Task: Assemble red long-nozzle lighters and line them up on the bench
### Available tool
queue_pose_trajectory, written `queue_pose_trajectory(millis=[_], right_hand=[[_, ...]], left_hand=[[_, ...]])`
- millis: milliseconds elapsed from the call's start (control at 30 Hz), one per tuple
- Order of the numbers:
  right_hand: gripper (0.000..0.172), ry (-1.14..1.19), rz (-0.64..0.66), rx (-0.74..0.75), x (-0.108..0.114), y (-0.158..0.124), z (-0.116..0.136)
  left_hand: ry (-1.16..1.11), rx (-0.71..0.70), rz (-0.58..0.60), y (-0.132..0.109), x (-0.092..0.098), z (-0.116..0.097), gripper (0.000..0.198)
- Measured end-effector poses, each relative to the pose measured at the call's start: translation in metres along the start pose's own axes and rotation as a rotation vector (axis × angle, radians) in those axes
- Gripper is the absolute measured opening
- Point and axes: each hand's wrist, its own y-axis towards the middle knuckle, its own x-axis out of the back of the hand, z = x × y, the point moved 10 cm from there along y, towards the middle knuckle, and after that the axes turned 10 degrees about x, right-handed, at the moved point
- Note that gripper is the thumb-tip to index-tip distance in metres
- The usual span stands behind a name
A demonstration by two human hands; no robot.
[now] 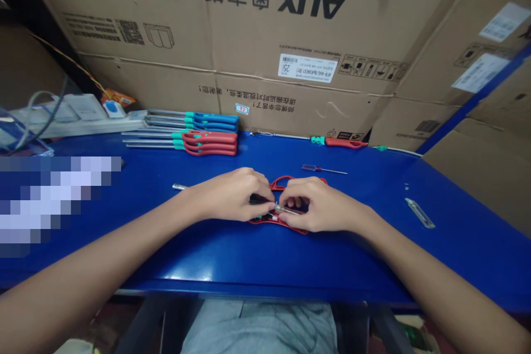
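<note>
Close together over the blue table, my left hand (243, 196) and my right hand (319, 204) work at an opened long-reach lighter. One red handle half (290, 225) lies under my fingers, with green and white bits inside it. Another red handle piece (283, 181) is just behind my hands. Between my right thumb and fingers is a thin metal-tipped part (288, 210). My left fingers are bent and closed at that part's left end; what they grip is hidden. A metal lighter tube (179, 186) sticks out left of my left wrist.
Stacked red lighters (211, 144) and blue lighters (215, 121) lie at the back left beside a power strip (91, 121). A screwdriver (323, 168) and a small clear tank (420, 213) lie to the right. Behind, a red lighter part (344, 143) rests against the cardboard (249, 27).
</note>
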Motion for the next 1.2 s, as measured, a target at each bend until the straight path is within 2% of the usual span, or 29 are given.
queue_pose_trajectory(millis=[267, 433, 667, 1200], right_hand=[[0.014, -0.038, 0.083, -0.025, -0.0066, -0.0006, -0.0038], [0.011, -0.020, 0.056, -0.058, -0.0043, -0.0018, -0.0069], [0.006, -0.024, 0.047, -0.018, -0.0031, -0.0006, -0.0020], [0.010, -0.010, 0.052, -0.026, -0.0029, -0.0009, -0.0030]], left_hand=[[0.013, 0.023, 0.045, 0.0008, -0.0071, 0.0024, 0.017], [0.014, 0.031, 0.033, 0.0015, -0.0068, 0.0031, 0.018], [0.026, 0.040, 0.037, 0.0017, -0.0072, 0.0026, 0.016], [-0.035, 0.097, 0.064, -0.0013, -0.0078, 0.0070, 0.018]])
